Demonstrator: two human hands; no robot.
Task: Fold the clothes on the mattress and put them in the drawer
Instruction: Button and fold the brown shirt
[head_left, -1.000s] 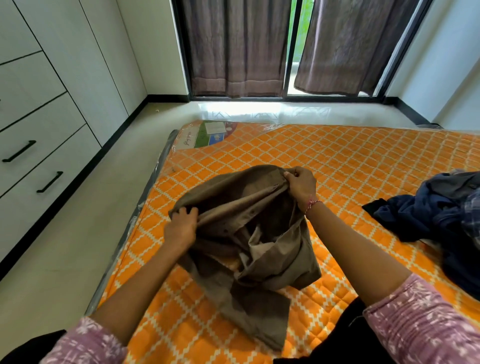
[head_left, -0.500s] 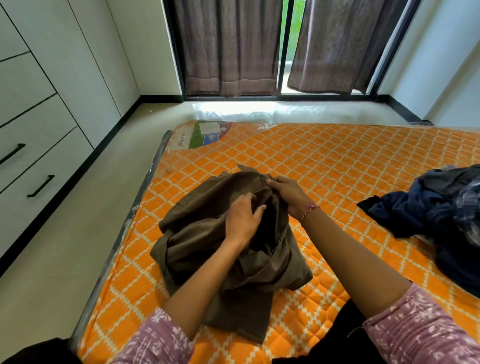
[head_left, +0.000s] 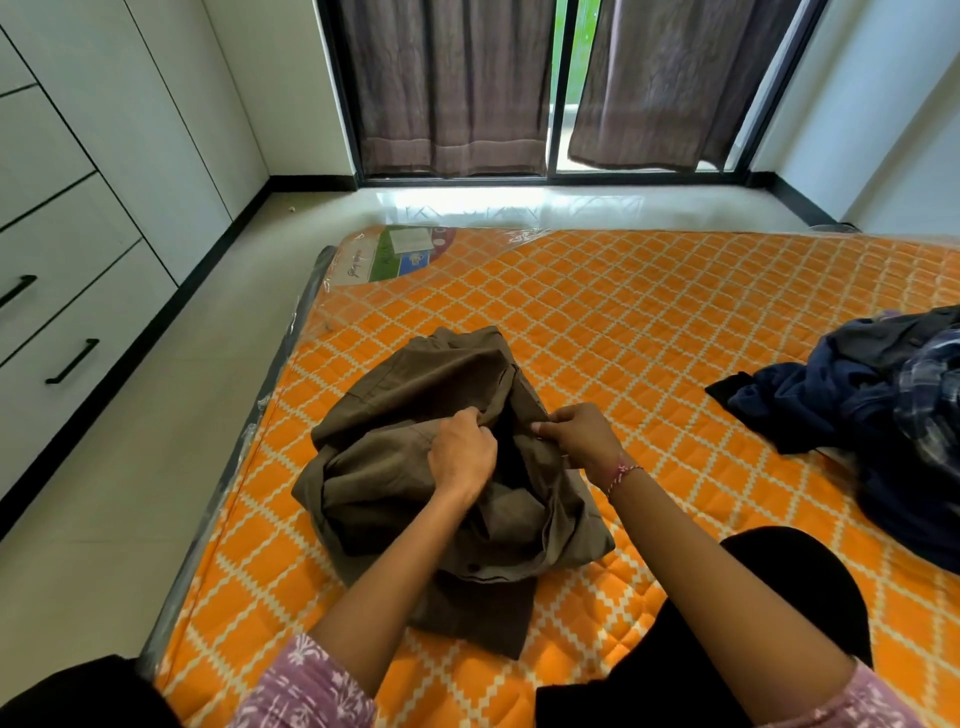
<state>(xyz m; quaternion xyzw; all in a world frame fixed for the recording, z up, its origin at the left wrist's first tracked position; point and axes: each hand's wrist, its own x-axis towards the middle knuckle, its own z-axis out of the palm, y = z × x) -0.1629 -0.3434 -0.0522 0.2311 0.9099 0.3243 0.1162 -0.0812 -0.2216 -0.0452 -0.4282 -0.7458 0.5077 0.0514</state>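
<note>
Orange quilted mattress (head_left: 649, 332) fills the middle and right of the frame, with the brown garment (head_left: 415, 415) bunched on it at centre. Your left hand (head_left: 461, 451) has crossed from the garment's left edge to its middle since a second ago, and now sits just beside your right hand (head_left: 581, 435); both pinch folds of brown cloth, fingers curled tight. Your view has tipped lower, so the drawers (head_left: 67, 322) slid to the far left edge. At right, the dark clothes pile (head_left: 883, 405) lies where it was, well apart from your hands
</note>
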